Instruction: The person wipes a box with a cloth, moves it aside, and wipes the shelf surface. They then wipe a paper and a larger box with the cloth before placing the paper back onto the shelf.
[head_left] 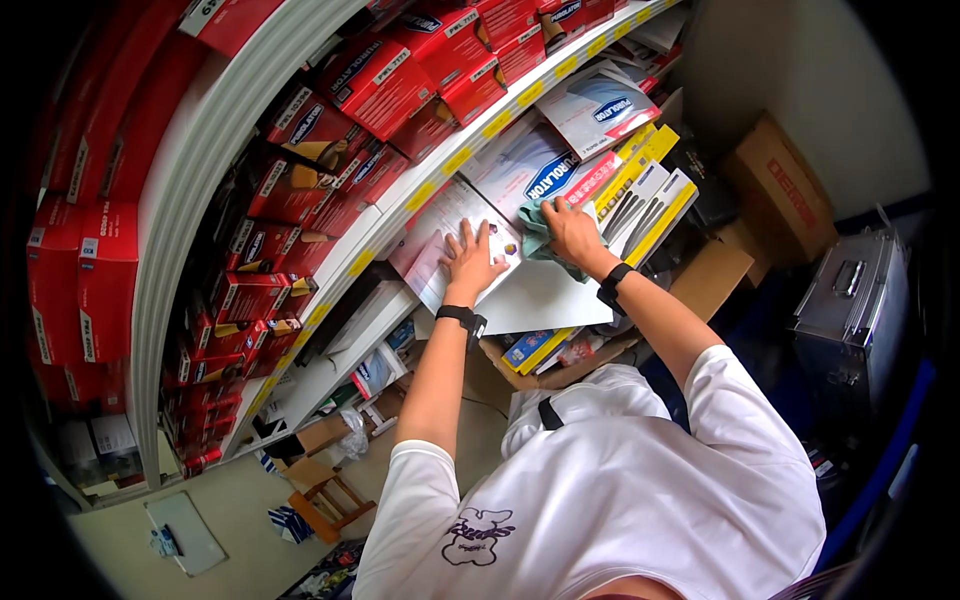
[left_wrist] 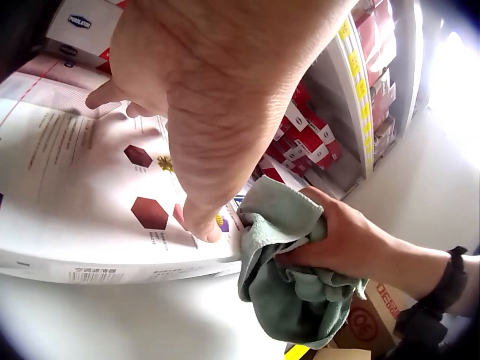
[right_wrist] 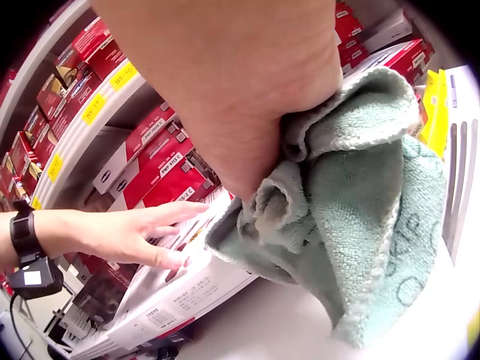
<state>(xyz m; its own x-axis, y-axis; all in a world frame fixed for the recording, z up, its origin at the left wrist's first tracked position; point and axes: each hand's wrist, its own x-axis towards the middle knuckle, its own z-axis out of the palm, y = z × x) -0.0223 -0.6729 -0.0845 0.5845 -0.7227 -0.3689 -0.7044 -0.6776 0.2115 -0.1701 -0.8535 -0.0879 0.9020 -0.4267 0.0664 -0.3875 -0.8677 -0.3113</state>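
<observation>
My left hand (head_left: 469, 264) rests with spread fingers on a flat white filter box (head_left: 428, 262). Printed hexagonal pictures show on the box top in the left wrist view, with a barcode along its side. My right hand (head_left: 578, 238) grips a bunched green cloth (right_wrist: 360, 206), whose folds hang out past the fingers. In the head view the cloth is at the box's right end, beside a larger Purolator box (head_left: 515, 165). Below both hands lies a bare white surface (head_left: 550, 302).
Red filter boxes (head_left: 375, 85) crowd the shelf behind a white edge with yellow labels (head_left: 455, 160). Yellow and white packages (head_left: 655, 205) lie to the right. Further right are a cardboard box (head_left: 780, 185) and a silver case (head_left: 850, 300).
</observation>
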